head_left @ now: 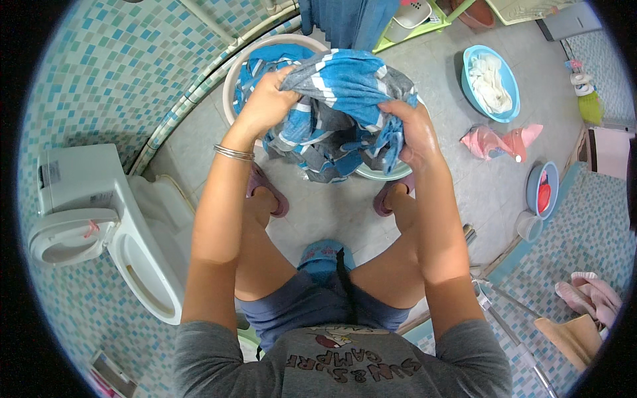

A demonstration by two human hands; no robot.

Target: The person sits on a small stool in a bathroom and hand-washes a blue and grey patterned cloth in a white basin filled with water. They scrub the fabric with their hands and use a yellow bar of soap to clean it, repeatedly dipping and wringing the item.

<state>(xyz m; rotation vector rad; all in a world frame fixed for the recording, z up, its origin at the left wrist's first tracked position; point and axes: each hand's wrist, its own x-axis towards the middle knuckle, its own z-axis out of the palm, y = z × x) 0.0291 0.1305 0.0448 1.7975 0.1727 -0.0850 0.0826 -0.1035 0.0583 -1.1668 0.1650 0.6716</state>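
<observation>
A blue, grey and white striped cloth (pixel 345 83) is bunched and stretched between my two hands, its folds hanging toward me. My left hand (pixel 271 103), with silver bangles on the wrist, grips its left side. On the right side, my right hand (pixel 417 129) pinches the cloth with the thumb on top; its other fingers are partly hidden, and the skin looks wet. Under the left part stands a pale beige basin (pixel 229 93) with more of the blue patterned fabric in it. Beneath the right part, a pale green basin (pixel 388 176) is mostly covered by the cloth.
Farther right on the tiled floor are a blue basin (pixel 468 86) with white cloth, a pink cloth (pixel 507 142), and a smaller blue basin (pixel 533 189) holding something red. A toilet (pixel 142 265) is at the left. Below me is a blue stool (pixel 322 255). A blue curtain (pixel 352 23) hangs ahead.
</observation>
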